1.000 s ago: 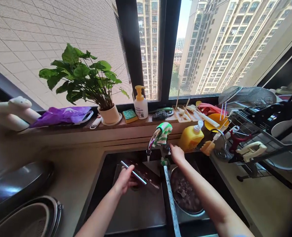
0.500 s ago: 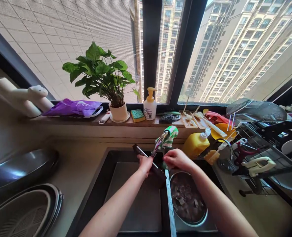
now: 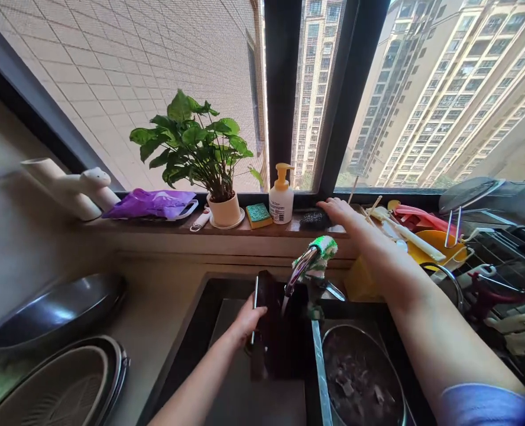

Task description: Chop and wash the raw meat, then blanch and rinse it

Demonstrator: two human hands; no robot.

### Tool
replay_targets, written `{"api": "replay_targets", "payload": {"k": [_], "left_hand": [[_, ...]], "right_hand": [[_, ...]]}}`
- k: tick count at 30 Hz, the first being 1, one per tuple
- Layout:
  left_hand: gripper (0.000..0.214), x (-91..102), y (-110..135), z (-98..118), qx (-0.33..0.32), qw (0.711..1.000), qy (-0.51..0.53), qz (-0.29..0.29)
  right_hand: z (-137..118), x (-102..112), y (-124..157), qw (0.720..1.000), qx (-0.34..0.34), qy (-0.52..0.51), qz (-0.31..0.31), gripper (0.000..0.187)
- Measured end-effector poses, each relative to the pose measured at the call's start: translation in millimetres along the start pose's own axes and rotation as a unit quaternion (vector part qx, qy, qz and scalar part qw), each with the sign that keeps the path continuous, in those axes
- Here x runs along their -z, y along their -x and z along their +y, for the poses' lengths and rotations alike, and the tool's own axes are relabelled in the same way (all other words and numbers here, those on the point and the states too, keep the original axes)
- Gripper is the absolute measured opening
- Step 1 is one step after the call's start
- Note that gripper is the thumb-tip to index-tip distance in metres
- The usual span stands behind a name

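My left hand (image 3: 247, 319) grips a dark flat tray (image 3: 275, 331) with a metal rim, held on edge over the black sink (image 3: 200, 307) under the faucet (image 3: 298, 273). A green and white cloth (image 3: 321, 248) hangs over the faucet. My right hand (image 3: 337, 210) reaches up to the window sill, fingers curled over a dark scouring pad (image 3: 314, 219). A metal bowl (image 3: 360, 378) with dark scraps sits in the right sink basin.
On the sill stand a potted plant (image 3: 200, 148), a soap pump bottle (image 3: 281, 198), a green sponge (image 3: 258, 215) and a purple bag (image 3: 151, 203). A dish rack (image 3: 502, 260) is at right. A pan (image 3: 54, 310) and a colander (image 3: 58, 384) lie at left.
My right hand left the faucet area and rose to the scouring pad on the sill. My left hand turned the tray more upright under the faucet.
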State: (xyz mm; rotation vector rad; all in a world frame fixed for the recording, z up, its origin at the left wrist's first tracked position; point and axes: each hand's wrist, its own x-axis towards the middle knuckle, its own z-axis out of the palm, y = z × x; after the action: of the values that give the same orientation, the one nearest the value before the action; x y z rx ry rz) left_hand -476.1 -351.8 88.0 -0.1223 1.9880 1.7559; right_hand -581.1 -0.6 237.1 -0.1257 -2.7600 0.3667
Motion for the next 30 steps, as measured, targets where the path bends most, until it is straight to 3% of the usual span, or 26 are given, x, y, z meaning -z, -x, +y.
{"api": "replay_targets", "payload": {"k": [3, 6, 8, 10, 13, 16, 18, 20, 25, 27, 30], "left_hand": [[0.037, 19.4, -7.1, -2.2, 0.002, 1.000, -0.003, 0.016], [0.029, 27.1, -11.3, -6.8, -0.024, 0.996, -0.063, 0.055], [0.031, 26.4, -10.9, -8.0, -0.048, 0.990, -0.111, 0.071], [0.043, 21.0, -7.4, -5.3, -0.070, 0.982, -0.157, 0.081], [0.063, 4.6, 1.8, 4.6, -0.102, 0.972, -0.201, 0.071], [0.068, -14.5, 9.9, 13.4, -0.122, 0.967, -0.221, 0.043], [0.068, -20.6, 11.0, 14.4, -0.132, 0.962, -0.237, 0.033], [0.069, -15.5, 7.6, 9.8, -0.127, 0.955, -0.265, 0.034], [0.063, 40.2, -6.6, -21.1, -0.107, 0.957, -0.260, 0.071], [0.062, 61.2, -6.4, -34.2, -0.099, 0.965, -0.231, 0.075], [0.062, 73.3, 0.1, -45.7, -0.113, 0.968, -0.215, 0.071]], "right_hand": [[-7.0, 13.1, 6.8, 0.999, -0.005, -0.011, 0.030, 0.037], [-16.8, 34.4, 39.9, 0.994, -0.049, -0.001, 0.098, 0.039], [-24.7, 43.9, 87.6, 0.985, -0.067, -0.018, 0.159, 0.048], [-38.7, 39.0, 156.0, 0.975, -0.065, -0.090, 0.193, 0.059], [-80.7, -10.1, 268.8, 0.946, -0.129, -0.254, 0.156, 0.056], [-138.8, -94.0, 336.6, 0.864, -0.243, -0.437, 0.048, 0.051], [-167.9, -145.4, 340.7, 0.810, -0.253, -0.529, 0.012, 0.052], [-177.1, -182.0, 322.2, 0.801, -0.267, -0.535, 0.002, 0.052], [-155.4, -223.3, 284.6, 0.834, -0.402, -0.330, -0.186, 0.049], [-158.8, -232.1, 286.9, 0.859, -0.383, -0.264, -0.214, 0.050], [-170.2, -239.3, 291.8, 0.899, -0.316, -0.238, -0.185, 0.050]]}}
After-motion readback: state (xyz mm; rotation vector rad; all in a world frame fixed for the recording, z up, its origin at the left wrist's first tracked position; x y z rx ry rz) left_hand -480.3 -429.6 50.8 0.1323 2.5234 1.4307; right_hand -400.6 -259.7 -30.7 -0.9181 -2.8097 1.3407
